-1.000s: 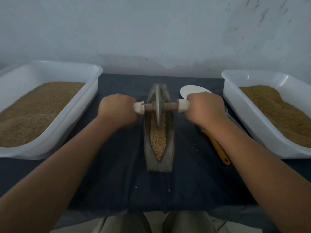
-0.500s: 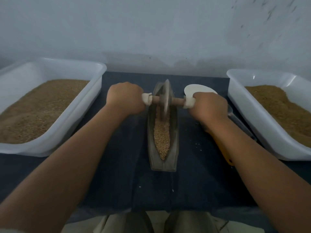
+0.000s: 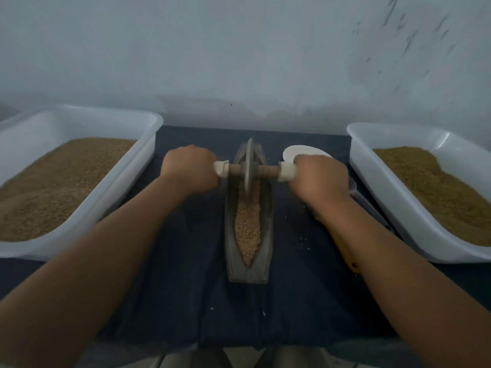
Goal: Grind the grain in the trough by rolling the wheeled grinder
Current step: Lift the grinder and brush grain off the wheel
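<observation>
Grinder (image 3: 249, 168) sits up near the trough's (image 3: 230, 248) far end, it's crept a bit further out over the last second, so the push stroke looks about done. Left hand (image 3: 190, 168) and right hand (image 3: 320, 179) both have fingers clamped round its handle ends. Grain (image 3: 247, 229) nearer me looks whole-ish, so plenty of rolling left, I reckon.

The 2 handle ends of the wheeled grinder (image 3: 265, 171) vanish inside the left hand (image 3: 190, 168) and right hand (image 3: 320, 179). The right forearm (image 3: 398, 261) covers most of a yellow-handled tool (image 3: 352, 264). The left tub (image 3: 111, 197) and right tub (image 3: 398, 208), at the side edges of the tabletop (image 3: 186, 301), run out of frame.
</observation>
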Demonstrator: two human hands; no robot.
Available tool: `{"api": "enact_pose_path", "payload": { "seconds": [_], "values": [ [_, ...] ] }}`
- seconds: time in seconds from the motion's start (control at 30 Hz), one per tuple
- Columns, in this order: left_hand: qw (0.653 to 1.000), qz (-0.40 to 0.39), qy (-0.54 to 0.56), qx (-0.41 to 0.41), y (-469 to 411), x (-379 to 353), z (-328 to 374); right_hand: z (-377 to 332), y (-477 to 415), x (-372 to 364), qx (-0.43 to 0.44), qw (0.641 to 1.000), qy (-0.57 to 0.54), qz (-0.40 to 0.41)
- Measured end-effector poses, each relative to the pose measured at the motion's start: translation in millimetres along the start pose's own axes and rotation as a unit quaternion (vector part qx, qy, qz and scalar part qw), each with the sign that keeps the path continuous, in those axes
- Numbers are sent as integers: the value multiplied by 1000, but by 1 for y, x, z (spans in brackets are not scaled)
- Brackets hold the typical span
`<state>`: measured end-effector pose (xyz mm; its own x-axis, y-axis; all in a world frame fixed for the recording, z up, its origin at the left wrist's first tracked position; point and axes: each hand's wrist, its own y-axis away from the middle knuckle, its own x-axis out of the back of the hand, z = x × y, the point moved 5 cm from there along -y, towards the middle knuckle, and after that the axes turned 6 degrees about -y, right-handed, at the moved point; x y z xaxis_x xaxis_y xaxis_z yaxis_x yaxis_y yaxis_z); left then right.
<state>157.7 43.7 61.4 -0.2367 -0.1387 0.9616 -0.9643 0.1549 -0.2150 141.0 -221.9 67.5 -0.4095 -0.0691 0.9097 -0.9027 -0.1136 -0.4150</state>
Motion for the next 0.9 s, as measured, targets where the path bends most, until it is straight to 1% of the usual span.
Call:
{"api": "enact_pose_path", "payload": {
  "seconds": [0.07,0.13,0.23,0.27,0.33,0.4,0.43,0.47,0.5,0.53,0.57,0.6,0.63,0.67,0.73,0.8,0.9],
  "values": [
    [1000,-4,15,11,1,-2,-1,-4,-9,4,-6,1000,-6,-16],
    [1000,6,16,3,18,-3,-2,-2,2,9,6,999,-7,-41],
    [998,44,-4,-33,55,-4,-3,4,40,13,42,991,-6,-126],
    [998,50,-2,-38,64,-3,-4,4,50,18,57,989,-21,-138],
    [998,40,10,-38,73,-1,-3,3,60,33,84,983,-79,-142],
    [999,28,28,-19,77,-1,-2,-1,63,50,98,966,-178,-160],
    [999,28,40,-5,78,-3,-3,-1,64,58,94,954,-240,-155],
    [998,31,52,11,80,-5,-4,1,65,67,81,941,-305,-122],
    [997,36,62,25,82,-8,-5,8,68,75,61,928,-361,-69],
    [996,45,70,32,85,-10,-6,18,73,81,36,924,-381,-11],
    [995,57,73,33,87,-12,-7,29,81,84,10,932,-361,31],
    [994,67,76,32,89,-13,-7,38,89,83,-15,950,-311,39],
    [994,74,79,30,90,-13,-6,46,98,78,-37,969,-243,14],
    [993,76,83,29,90,-14,-6,52,108,71,-51,984,-170,-28],
    [993,73,91,31,90,-15,-7,60,128,58,-53,992,-54,-101],
    [993,66,94,37,90,-16,-8,57,144,44,-22,987,-32,-157],
    [992,68,96,47,91,-16,-8,44,155,30,38,975,-61,-211]
  ]
}}
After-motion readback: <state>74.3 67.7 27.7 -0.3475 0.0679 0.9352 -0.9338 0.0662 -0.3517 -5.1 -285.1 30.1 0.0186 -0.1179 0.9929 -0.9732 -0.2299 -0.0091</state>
